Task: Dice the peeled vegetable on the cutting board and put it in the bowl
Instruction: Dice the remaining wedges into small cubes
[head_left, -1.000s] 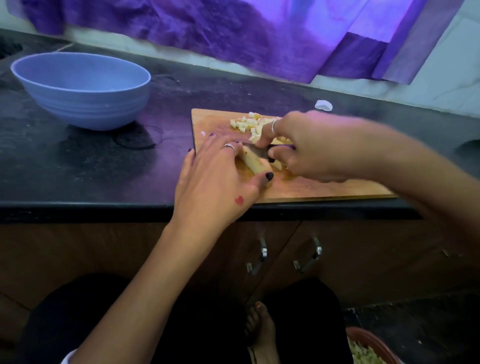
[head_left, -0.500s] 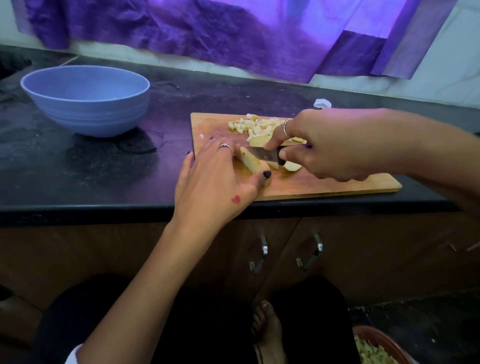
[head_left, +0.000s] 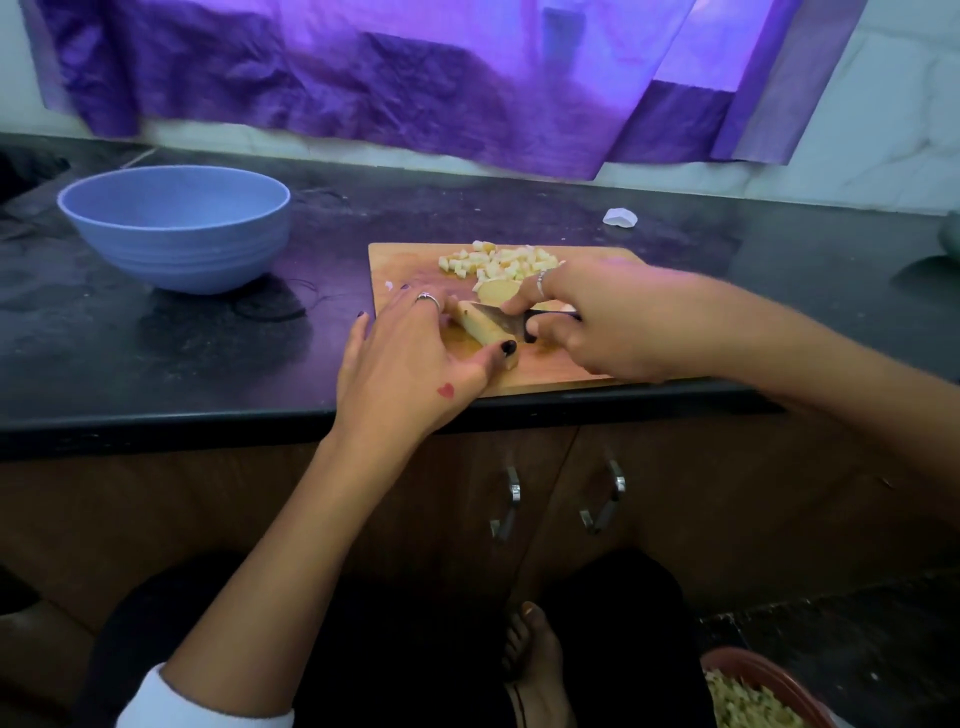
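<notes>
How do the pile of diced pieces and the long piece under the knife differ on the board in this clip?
The pale diced vegetable pieces are small cubes heaped loose at the far edge of the wooden cutting board; the long peeled vegetable piece is one uncut length nearer the person. Nothing touches the diced pieces; the left hand holds the long piece while the right hand grips the dark-bladed knife across it. Both are pale yellow and lie on the board.

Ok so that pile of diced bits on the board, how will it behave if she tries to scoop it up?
The diced pieces are small, loose cubes, so they'll probably scatter rather than lift together. Freshly cut faces likely make them damp and a bit slippery. Sliding them off the cutting board toward the bowl may be easier.
</notes>
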